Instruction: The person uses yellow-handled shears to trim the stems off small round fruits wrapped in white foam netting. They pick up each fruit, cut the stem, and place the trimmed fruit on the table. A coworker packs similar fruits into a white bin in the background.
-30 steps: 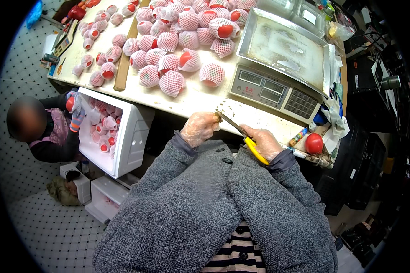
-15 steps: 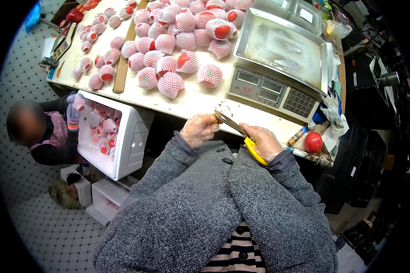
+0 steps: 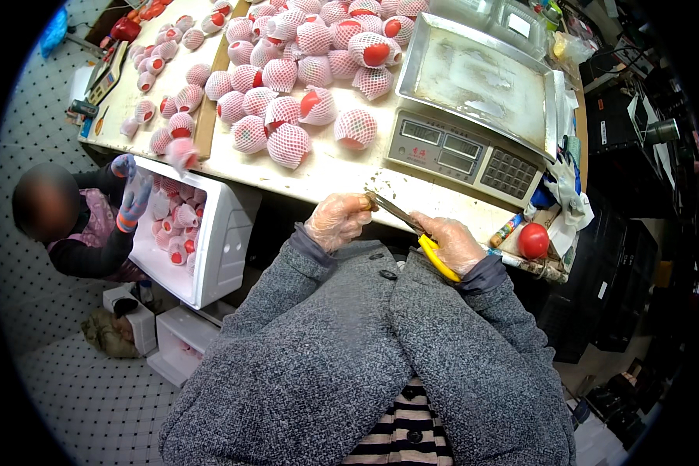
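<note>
Head view: our right hand [image 3: 454, 242] grips yellow scissors [image 3: 412, 233], blades slanting up-left to our left hand [image 3: 335, 220], pinched on something small.

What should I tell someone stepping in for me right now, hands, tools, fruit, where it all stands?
Left hand: in a clear glove, fingers pinching a small brownish piece at the scissor tips.
Right hand: gloved, gripping the yellow-handled scissors, blades pointing left toward that piece.
Both hands hang at the near edge of the table, in front of the scale.
Net-wrapped fruit is piled on the table behind; one bare red fruit lies to the right.
A co-worker's gloved hand is over the white foam box, partly filled with wrapped fruit.
Whether the cut is finished cannot be told.
</note>
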Tool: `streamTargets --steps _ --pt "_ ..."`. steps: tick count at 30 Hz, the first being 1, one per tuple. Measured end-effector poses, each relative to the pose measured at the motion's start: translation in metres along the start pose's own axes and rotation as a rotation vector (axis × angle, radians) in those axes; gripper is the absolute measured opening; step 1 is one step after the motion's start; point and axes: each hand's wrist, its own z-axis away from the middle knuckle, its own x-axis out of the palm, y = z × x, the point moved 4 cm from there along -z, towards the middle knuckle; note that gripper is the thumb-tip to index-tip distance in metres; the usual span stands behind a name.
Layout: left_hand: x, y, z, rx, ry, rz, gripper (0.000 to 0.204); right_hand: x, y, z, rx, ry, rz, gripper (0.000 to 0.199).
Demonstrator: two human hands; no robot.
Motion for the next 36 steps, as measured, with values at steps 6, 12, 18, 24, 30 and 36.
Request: streamTargets --steps 6,12,18,24,30,36 --pt "0.001 0.000 -0.001 0.008 -0.005 -0.018 0.020 0.005 0.009 0.000 0.031 -0.080 -0.243 0.042" --pt "0.003 0.001 -0.002 0.029 -0.002 -0.014 0.019 0.006 0.004 0.002 -0.017 0.068 0.005 0.037" --pt "0.001 0.000 -0.001 0.009 -0.005 -0.051 0.019 0.004 0.006 0.003 -0.002 -0.027 -0.163 0.038" --pt "0.002 0.000 -0.001 0.039 0.038 -0.082 0.017 0.010 0.011 0.003 -0.040 0.037 -0.145 0.039" --pt "0.004 0.004 0.000 0.135 0.080 -0.282 0.020 0.003 0.004 0.004 -0.013 0.079 -0.006 0.040" --pt "0.005 0.007 0.000 0.181 0.194 -0.454 0.024 0.005 0.010 0.003 0.051 -0.048 -0.189 0.041"
